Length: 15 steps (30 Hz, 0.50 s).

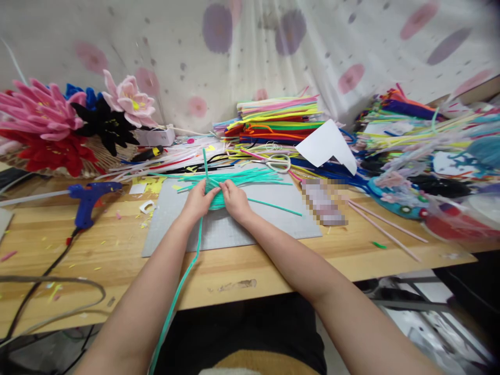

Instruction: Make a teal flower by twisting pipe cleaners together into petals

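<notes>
Apparently part-made, the teal bundle (pixel 217 202) sits pinched by left hand (pixel 198 200) and right hand (pixel 235 200), both nearly closed; loose stems (pixel 262 176) remain at its two o'clock.

there are two hands (pixel 235 201), one glue gun (pixel 85 205), one mat (pixel 281 226) and one pair of scissors (pixel 270 162).

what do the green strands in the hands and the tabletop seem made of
Green strands: matte, perhaps chenille over wire, as one end juts out straight. Tabletop: wood or wood-look laminate, smooth-looking, given its pale streaky grain.
</notes>
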Motion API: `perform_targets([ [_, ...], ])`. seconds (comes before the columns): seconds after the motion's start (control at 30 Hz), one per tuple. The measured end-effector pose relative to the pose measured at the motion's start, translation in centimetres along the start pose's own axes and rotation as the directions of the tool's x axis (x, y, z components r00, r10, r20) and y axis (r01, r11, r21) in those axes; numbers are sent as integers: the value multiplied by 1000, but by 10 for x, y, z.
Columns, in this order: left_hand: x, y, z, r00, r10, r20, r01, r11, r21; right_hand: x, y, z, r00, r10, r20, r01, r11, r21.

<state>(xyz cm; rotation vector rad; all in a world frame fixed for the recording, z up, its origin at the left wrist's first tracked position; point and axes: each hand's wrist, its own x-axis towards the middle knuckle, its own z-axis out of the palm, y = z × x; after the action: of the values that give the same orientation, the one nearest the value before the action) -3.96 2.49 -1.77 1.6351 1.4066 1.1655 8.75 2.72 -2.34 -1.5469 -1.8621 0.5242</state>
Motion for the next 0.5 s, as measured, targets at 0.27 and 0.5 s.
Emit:
perform_targets([
  [0.27,-1,12,-6,951,-273,147,309,860,-407,8,6,-4,990,62,-125,-41,986,159],
  [0.5,-5,13,5,914,-309,264,394,828,-398,20,21,-20,966,128,-224,-107,989,105],
])
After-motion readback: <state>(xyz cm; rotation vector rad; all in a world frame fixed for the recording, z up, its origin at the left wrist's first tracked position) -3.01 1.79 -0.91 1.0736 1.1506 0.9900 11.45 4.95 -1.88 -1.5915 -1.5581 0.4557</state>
